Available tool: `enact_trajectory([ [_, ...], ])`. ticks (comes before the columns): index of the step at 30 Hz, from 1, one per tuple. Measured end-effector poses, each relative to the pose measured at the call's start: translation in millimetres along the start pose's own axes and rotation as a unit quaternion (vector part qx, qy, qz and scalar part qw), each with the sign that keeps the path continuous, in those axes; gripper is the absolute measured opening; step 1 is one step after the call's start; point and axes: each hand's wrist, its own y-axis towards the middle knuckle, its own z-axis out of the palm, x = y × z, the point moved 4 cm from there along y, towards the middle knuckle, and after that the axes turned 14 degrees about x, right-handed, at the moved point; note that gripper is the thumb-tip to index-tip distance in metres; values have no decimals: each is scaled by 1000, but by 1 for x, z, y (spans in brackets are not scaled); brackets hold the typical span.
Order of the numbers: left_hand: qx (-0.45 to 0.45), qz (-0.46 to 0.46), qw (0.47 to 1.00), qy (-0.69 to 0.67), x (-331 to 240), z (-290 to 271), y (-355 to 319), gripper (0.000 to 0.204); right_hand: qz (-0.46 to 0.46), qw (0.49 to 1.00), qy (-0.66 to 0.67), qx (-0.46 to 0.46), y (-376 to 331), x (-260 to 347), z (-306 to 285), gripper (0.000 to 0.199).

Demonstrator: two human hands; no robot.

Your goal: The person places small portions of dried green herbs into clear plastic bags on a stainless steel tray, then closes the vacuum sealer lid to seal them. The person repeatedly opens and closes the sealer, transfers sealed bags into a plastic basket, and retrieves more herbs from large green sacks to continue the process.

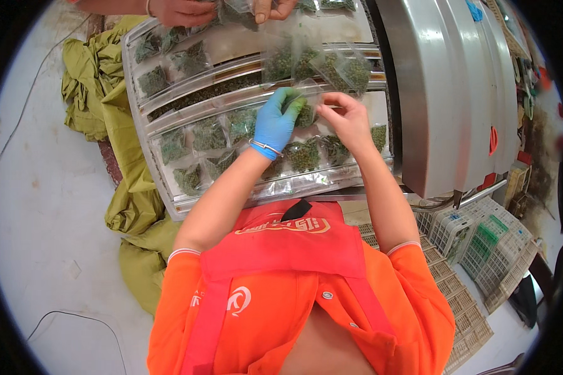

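My left hand point(276, 124), in a blue glove with green-stained fingertips, grips a clear plastic bag point(306, 116) filled with small green berries, like green peppercorns. At the bag's other side, my bare right hand point(347, 122) pinches its clear edge between thumb and fingers. Below both hands, more filled bags point(304, 155) lie in rows on the pale plate of a steel-framed machine point(159, 189). Just beyond my fingers, several filled bags point(350, 70) lie overlapping across the machine's middle bars.
Another person's hands point(184, 11) handle bags at the far edge. A large steel lid point(447, 94) stands at the right. Olive-green sacks point(131, 137) lie left of the machine. Plastic crates point(491, 244) stand at the lower right beside slatted panels point(450, 281). A cable point(28, 103) crosses the floor.
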Motion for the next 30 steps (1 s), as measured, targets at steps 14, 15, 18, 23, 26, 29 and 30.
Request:
enact_trajectory([
  [14, -93, -21, 724, 683, -14, -28, -16, 31, -11, 942, -332, 41, 20, -26, 34, 18],
  [15, -119, 8, 722, 682, -14, -26, -20, 37, -32, 940, -338, 20, 19, -24, 32, 16],
  [18, -62, 102, 727, 676, -17, -18, -33, 53, -77, 895, -438, -19, 22, -16, 23, 13],
  [23, 170, 98, 751, 630, -7, -8, -44, 56, -139, 838, -526, -50, 38, -9, 10, 10],
  [26, 141, 90, 727, 666, -9, -7, -41, 51, -125, 841, -522, -64, 38, -11, 7, 10],
  [29, 108, 42, 738, 665, -5, -4, -32, 50, -119, 854, -505, -43, 33, -14, 7, 11],
  [30, 82, 50, 743, 662, -4, -4, -31, 50, -118, 865, -488, -20, 26, -7, 8, 13],
])
